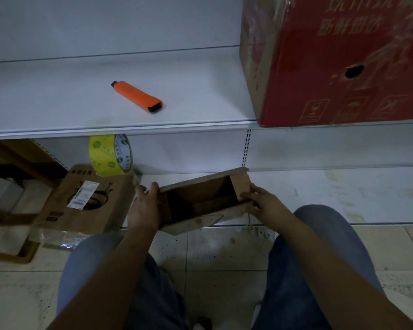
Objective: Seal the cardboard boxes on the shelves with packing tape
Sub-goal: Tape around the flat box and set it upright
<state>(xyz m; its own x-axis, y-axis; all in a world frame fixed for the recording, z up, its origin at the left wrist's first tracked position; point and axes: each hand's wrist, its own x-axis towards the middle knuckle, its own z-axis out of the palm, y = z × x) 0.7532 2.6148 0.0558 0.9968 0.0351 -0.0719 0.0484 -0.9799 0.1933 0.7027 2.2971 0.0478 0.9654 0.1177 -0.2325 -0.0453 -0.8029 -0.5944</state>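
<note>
printed box at lower shelf's left end, tape roll upright on it | orange knife on upper shelf | left hand grip curled round open small box left end | right hand grip pinching its right flap | red box upper shelf, right

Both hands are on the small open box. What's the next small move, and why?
Probably fold the flaps shut. The small box is open, its raised flap pinched by the right hand while the left hand grips the other end. The yellow tape roll stands on the neighbouring box, not yet in hand.
</note>
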